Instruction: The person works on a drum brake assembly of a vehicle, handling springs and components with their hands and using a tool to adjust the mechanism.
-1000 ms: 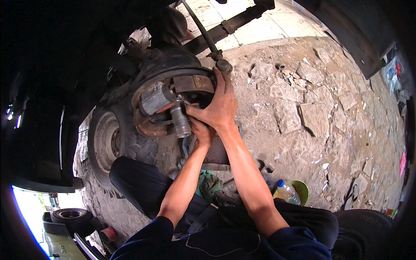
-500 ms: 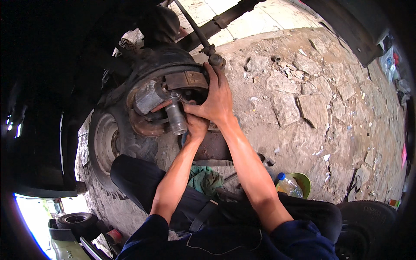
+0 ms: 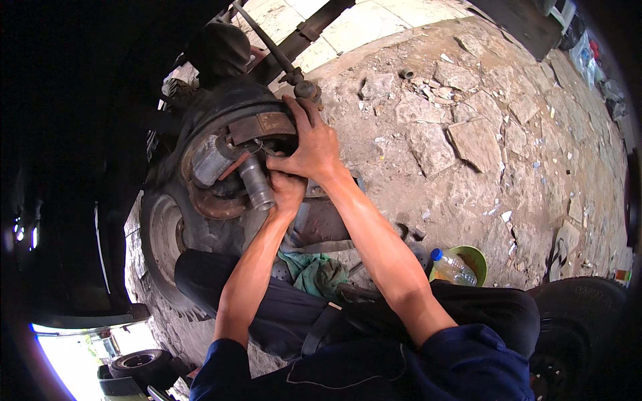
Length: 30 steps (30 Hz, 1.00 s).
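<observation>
Faint lettering on a tyre (image 3: 576,306), right hand (image 3: 313,152) spread around the right end of the brake shoe (image 3: 262,127), left hand (image 3: 288,192) beside the spindle (image 3: 255,184), fingers partly hidden, both grips unclear.

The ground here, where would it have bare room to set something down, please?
Fairly bare ground lies between the right forearm, stone slabs and bowl. Crowded: the brake assembly, with left hand and right hand at it, and around the bottle and rag.

Rough dirt ground (image 3: 388,200), broken stone slabs (image 3: 476,144), yellow-green bowl (image 3: 479,260)
</observation>
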Each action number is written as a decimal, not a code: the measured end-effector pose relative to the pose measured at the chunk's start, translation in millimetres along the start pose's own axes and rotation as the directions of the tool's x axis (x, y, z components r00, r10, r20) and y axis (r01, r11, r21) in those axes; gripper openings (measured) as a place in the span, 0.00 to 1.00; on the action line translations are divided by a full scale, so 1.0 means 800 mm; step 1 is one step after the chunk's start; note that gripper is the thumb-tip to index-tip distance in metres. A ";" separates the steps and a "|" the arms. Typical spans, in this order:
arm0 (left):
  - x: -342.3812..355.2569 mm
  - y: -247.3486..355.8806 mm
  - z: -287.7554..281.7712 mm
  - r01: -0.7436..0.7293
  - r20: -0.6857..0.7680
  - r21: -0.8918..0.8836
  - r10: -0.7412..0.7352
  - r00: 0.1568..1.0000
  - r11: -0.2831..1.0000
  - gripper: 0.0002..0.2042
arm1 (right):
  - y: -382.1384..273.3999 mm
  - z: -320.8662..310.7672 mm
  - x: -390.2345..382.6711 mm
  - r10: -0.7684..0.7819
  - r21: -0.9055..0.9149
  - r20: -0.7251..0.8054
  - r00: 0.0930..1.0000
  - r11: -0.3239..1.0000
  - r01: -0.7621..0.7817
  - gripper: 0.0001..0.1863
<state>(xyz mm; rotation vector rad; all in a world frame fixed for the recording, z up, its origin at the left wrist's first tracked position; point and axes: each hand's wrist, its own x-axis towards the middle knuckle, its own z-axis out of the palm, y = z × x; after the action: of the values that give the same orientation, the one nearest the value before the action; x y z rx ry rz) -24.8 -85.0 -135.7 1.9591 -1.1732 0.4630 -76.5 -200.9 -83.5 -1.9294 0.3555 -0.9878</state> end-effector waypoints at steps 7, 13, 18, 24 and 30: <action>0.000 -0.004 0.001 0.015 0.020 0.016 -0.015 1.000 1.000 0.14 | 0.002 0.001 0.000 -0.009 0.023 -0.012 1.000 1.000 0.009 0.54; -0.002 -0.020 0.003 -0.031 0.050 0.076 0.027 0.998 0.997 0.14 | 0.013 0.005 0.002 -0.069 0.026 -0.080 0.994 0.997 0.072 0.53; -0.007 -0.019 0.002 0.046 0.070 0.068 -0.050 0.996 0.997 0.16 | 0.014 0.005 0.000 -0.045 0.043 -0.075 0.996 0.998 0.048 0.53; -0.003 -0.011 0.001 0.061 0.077 0.053 -0.065 0.995 0.997 0.21 | 0.016 0.004 0.001 -0.046 0.020 -0.075 0.996 0.999 0.048 0.52; 0.003 0.011 -0.001 0.111 0.046 0.104 -0.116 0.992 0.988 0.24 | 0.011 0.003 0.001 -0.009 -0.001 -0.044 0.999 1.000 0.009 0.53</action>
<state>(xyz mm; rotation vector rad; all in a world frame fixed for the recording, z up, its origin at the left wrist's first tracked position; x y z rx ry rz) -31.2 -88.3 -129.6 2.1246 -1.0820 0.4213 -72.9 -204.6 -90.8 -1.9139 0.3729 -1.0378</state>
